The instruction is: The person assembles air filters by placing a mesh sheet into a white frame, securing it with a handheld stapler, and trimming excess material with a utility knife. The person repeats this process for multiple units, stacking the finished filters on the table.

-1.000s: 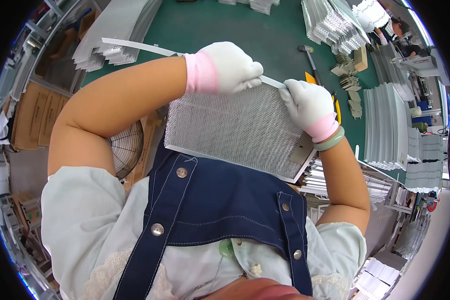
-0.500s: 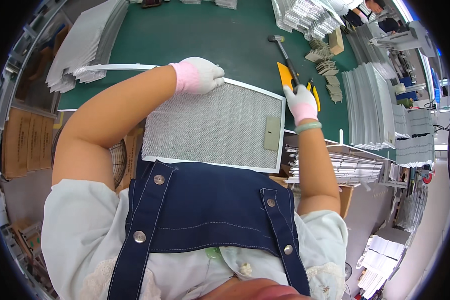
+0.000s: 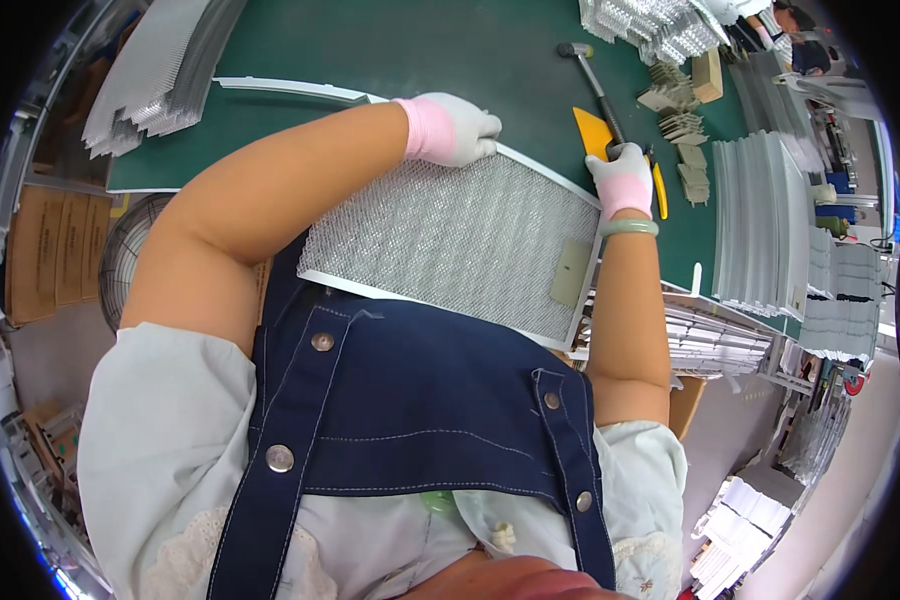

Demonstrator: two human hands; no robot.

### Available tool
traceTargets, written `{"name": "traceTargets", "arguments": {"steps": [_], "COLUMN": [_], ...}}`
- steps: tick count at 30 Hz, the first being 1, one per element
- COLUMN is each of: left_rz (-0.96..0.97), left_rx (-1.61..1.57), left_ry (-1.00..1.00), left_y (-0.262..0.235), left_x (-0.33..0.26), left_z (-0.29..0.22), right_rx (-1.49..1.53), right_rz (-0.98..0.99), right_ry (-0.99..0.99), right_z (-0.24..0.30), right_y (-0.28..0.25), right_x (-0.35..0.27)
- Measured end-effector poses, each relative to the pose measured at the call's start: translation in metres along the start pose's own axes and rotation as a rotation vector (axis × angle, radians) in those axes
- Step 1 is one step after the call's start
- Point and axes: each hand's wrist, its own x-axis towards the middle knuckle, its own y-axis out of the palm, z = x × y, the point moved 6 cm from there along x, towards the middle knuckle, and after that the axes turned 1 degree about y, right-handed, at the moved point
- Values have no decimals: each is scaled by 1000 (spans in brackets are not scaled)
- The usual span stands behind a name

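Note:
A rectangular metal mesh filter panel point(image 3: 440, 235) with a white edge frame leans between the bench edge and my apron, tilted down to the right. My left hand point(image 3: 460, 130), in a white glove with a pink cuff, is closed over its far edge. From there a white frame strip point(image 3: 290, 88) sticks out left, away from the mesh. A grey plate point(image 3: 570, 272) lies at the panel's right end. My gloved right hand point(image 3: 622, 180) closes around the black handle end of a hammer point(image 3: 598, 92). Beside it lie an orange scraper-like blade point(image 3: 592, 133) and yellow-handled pliers point(image 3: 660, 190).
Stacks of mesh sheets stand at the far left point(image 3: 165, 75) and far right point(image 3: 655, 25) of the green bench point(image 3: 400, 50). White frame parts point(image 3: 760, 220) stand at the right, near small grey plates point(image 3: 692, 172) and a wooden block point(image 3: 707, 77). Another person point(image 3: 805, 45) works beyond.
My view has shifted, and the panel now slopes down to the right. My left hand stays on its far edge. My right hand has moved further onto the hammer's handle end.

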Motion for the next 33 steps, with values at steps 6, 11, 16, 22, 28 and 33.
{"name": "traceTargets", "arguments": {"steps": [6,11,16,22,28,33], "left_rz": [29,101,83,50,1,80], "left_rx": [-2,12,-17,-4,17,55], "left_ry": [-26,-66,-63,-32,-7,-22], "left_y": [3,-2,-2,-3,4,2], "left_x": [-1,2,-2,-1,0,-2], "left_z": [4,-5,0,-3,0,-7], "right_rx": [62,123,-96,-631,-651,-567], "right_rz": [219,317,-164,-287,-213,-77], "right_ry": [90,43,-355,-721,-735,-591], "right_z": [-3,-19,30,60,85,92], "right_y": [0,9,-29,-19,14,34], "right_x": [10,12,-57,-179,-194,-172]}}
